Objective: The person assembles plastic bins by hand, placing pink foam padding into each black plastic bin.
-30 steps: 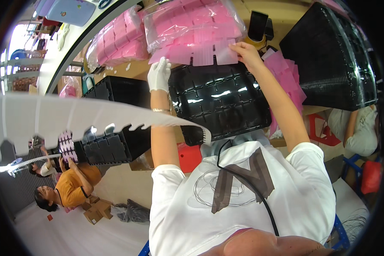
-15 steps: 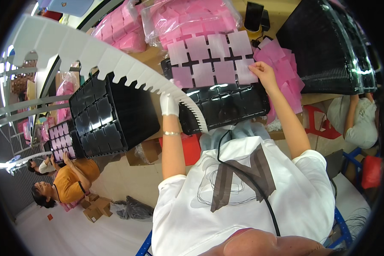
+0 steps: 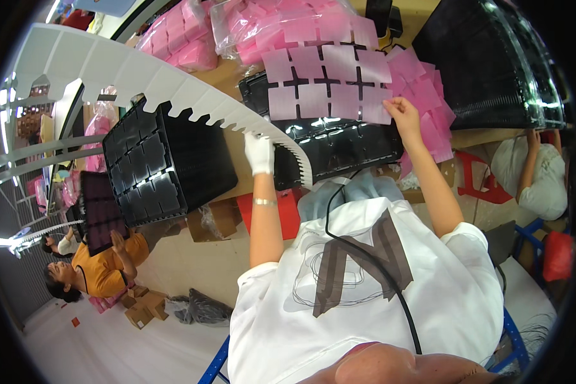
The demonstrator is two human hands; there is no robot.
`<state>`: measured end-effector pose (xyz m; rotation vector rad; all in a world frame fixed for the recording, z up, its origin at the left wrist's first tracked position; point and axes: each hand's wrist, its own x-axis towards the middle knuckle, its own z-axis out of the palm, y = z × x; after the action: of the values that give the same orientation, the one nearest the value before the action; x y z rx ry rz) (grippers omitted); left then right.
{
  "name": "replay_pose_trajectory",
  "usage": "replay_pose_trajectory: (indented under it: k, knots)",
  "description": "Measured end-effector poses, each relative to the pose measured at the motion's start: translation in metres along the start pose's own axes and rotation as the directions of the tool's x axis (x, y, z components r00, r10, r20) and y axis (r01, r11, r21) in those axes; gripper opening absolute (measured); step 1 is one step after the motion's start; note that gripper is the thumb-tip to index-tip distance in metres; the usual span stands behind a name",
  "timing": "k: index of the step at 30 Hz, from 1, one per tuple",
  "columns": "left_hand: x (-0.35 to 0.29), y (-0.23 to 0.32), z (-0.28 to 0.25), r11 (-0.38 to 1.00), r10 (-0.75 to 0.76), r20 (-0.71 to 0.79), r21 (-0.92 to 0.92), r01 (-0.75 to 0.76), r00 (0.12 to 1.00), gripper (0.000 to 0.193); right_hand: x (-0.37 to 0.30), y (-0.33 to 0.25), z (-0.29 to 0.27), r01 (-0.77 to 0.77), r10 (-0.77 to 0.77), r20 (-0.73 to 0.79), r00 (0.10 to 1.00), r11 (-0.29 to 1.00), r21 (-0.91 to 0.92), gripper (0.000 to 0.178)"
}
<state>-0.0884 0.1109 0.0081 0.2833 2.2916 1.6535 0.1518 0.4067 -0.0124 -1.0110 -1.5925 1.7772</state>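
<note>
One slotted pink sheet [image 3: 340, 64] stretches toward ten o'clock from the right hand [image 3: 404, 120] pinching its corner, the left hand [image 3: 260, 155]'s grip unclear.

Single view: left head-worn fisheye, positioned above and behind the left hand [image 3: 259, 155] and right hand [image 3: 404, 120], near both, facing downward. Wearer's chest [image 3: 371, 275] fills the field behind the hands.

A bare right hand [image 3: 403, 116] pinches the near right corner of a slotted pink sheet [image 3: 312, 101] — spread over a black tray [image 3: 360, 143] between the hands. The white-gloved left hand [image 3: 260, 155], partly behind a pale toothed strip [image 3: 173, 91], is at the tray's left. Loose pink pieces [image 3: 434, 112] lie beside the right hand.
</note>
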Motion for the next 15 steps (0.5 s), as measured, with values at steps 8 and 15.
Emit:
replay_pose_trajectory:
  k: [8, 15]
  knots:
    - [0.047, 0.034, 0.04, 0.846, -0.049, 0.007, 0.532, 0.038, 0.999, 0.061, 0.022, 0.015, 0.013, 0.103, -0.098, 0.044, 0.994, 0.982, -0.159, 0.019]
    - [0.045, -0.029, -0.027, 0.986, -0.002, -0.118, -0.167, -0.018, 0.993, 0.017, 0.012, -0.005, 0.051, 0.156, -0.135, 0.085, 0.987, 0.925, -0.348, 0.021]
